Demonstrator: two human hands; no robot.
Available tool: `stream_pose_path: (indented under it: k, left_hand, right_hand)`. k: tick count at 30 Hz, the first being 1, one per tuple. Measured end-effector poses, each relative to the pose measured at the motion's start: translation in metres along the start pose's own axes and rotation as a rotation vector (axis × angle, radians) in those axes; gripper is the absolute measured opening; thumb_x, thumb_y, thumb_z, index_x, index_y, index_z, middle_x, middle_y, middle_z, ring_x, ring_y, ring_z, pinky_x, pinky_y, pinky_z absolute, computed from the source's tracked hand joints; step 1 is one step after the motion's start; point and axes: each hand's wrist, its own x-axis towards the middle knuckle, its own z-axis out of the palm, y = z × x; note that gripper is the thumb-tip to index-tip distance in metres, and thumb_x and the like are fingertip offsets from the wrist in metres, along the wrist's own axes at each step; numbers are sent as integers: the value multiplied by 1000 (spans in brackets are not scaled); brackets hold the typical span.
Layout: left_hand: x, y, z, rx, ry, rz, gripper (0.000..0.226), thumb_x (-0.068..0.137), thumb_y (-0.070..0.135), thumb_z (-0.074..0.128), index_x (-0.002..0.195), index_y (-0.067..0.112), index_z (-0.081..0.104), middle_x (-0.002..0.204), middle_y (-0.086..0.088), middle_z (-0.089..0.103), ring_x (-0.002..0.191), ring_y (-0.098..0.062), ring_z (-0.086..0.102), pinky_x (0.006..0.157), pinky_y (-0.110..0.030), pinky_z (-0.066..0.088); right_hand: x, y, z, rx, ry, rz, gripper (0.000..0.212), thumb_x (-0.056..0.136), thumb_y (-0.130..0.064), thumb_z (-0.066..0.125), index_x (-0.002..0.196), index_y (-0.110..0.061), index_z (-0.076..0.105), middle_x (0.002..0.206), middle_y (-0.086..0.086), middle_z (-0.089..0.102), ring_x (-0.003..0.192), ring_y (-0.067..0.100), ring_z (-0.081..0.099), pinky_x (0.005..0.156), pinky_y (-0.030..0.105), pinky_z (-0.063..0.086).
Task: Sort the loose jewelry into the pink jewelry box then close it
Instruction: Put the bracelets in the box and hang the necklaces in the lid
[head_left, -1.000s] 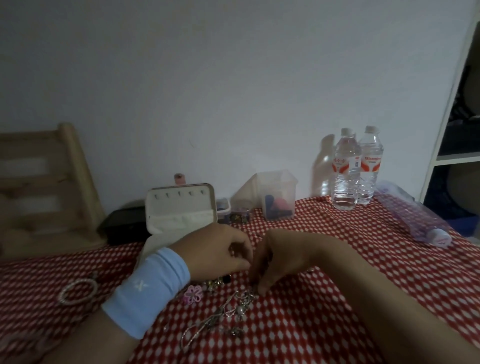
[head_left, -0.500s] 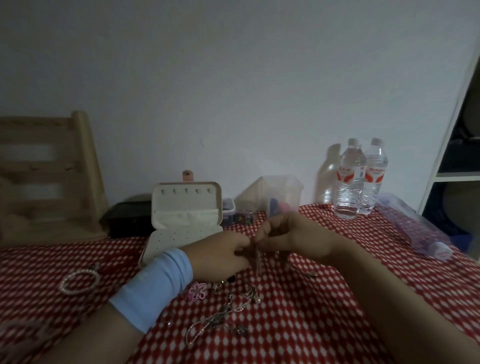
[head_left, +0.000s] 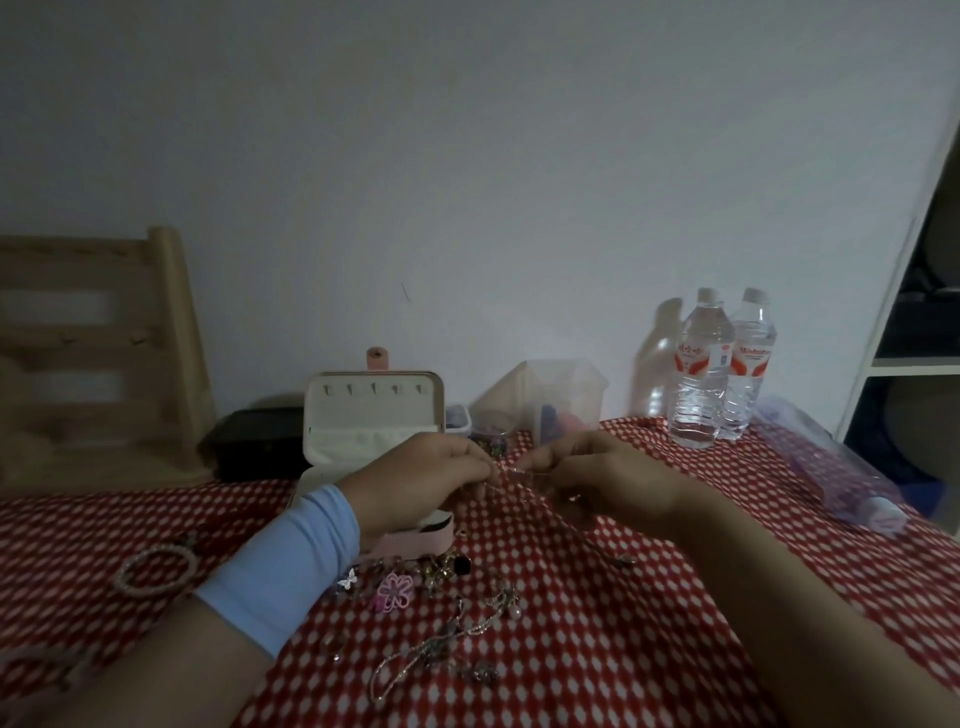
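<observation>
I've lifted the chain (head_left: 511, 470) off the pile (head_left: 441, 613). My left hand (head_left: 426, 478) and right hand (head_left: 597, 473) both pinch it, so the box (head_left: 374, 415) comes next.

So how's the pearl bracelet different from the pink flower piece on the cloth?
The bracelet is a pale open ring; the flower is pink and petalled. The bracelet looks bigger than the flower. The bracelet lies alone; the flower sits among other jewelry. Both rest on the cloth.

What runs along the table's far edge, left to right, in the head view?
Wooden chair back → black box → open pink jewelry box → clear plastic container → two water bottles → purple-tinted bottle lying on its side.
</observation>
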Motion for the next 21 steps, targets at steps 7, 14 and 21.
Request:
stream_pose_path:
  k: [7, 14, 21]
  left_hand:
    - [2, 2, 3, -356, 14, 4, 37, 97, 10, 46, 69, 14, 70, 79, -9, 65, 70, -19, 60, 62, -34, 47]
    - [6, 11, -4, -286, 165, 91, 23, 100, 11, 46, 91, 7, 67, 66, 4, 61, 59, -11, 53, 52, -23, 44]
    - [18, 9, -11, 562, 159, 148, 18, 93, 30, 58, 87, 19, 72, 83, 8, 68, 74, -2, 60, 72, -24, 49]
  right_hand:
    - [-2, -3, 1, -214, -144, 68, 24, 86, -27, 48, 74, -23, 69, 71, 2, 54, 67, 16, 47, 65, 31, 39]
    - [-5, -1, -10, 40, -104, -44, 33, 96, -28, 43, 78, -6, 59, 102, 28, 67, 101, 30, 67, 92, 36, 49]
    - [-20, -15, -24, -198, -336, 273, 31, 106, -31, 45, 90, -9, 61, 70, 4, 61, 58, 17, 58, 54, 26, 48]
